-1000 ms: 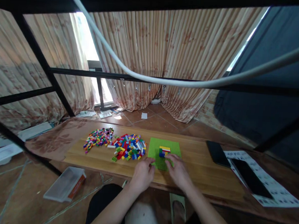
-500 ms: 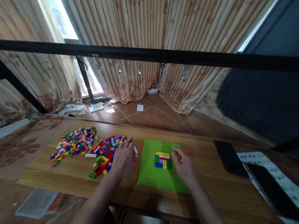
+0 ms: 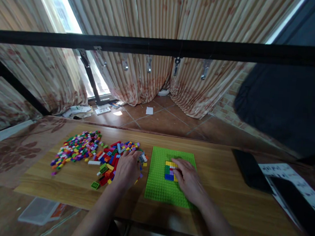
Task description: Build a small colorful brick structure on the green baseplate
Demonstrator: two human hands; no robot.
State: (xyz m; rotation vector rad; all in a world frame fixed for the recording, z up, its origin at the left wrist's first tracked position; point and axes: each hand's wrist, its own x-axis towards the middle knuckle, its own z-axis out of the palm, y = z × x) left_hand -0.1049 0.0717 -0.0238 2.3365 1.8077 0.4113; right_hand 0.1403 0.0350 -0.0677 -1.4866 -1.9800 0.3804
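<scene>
My left hand (image 3: 129, 166) reaches palm down over a pile of larger toy bricks (image 3: 109, 165), its fingers loosely bent and apart. Its fingertips are partly hidden among the bricks, and a grey brick (image 3: 142, 157) lies beside them. My right hand (image 3: 187, 175) leans over a low block of joined bricks (image 3: 168, 172) in yellow, green, purple and blue, set on a green studded baseplate (image 3: 155, 189). Thumb and forefinger stand apart above the block's right part, which the hand covers. Whether they press on it I cannot tell.
Small multicoloured bricks (image 3: 78, 147) form a second heap at the far left of the wooden table (image 3: 221, 207). To the right lie a black flat object (image 3: 250, 170), printed sheets (image 3: 273, 169) and a dark device (image 3: 296, 205). A black bar (image 3: 162, 46) crosses beyond the table.
My right hand has moved left from beside the brick block to over it, covering its right part. My left hand stays over the larger bricks, shifted slightly left. The view has tilted a little.
</scene>
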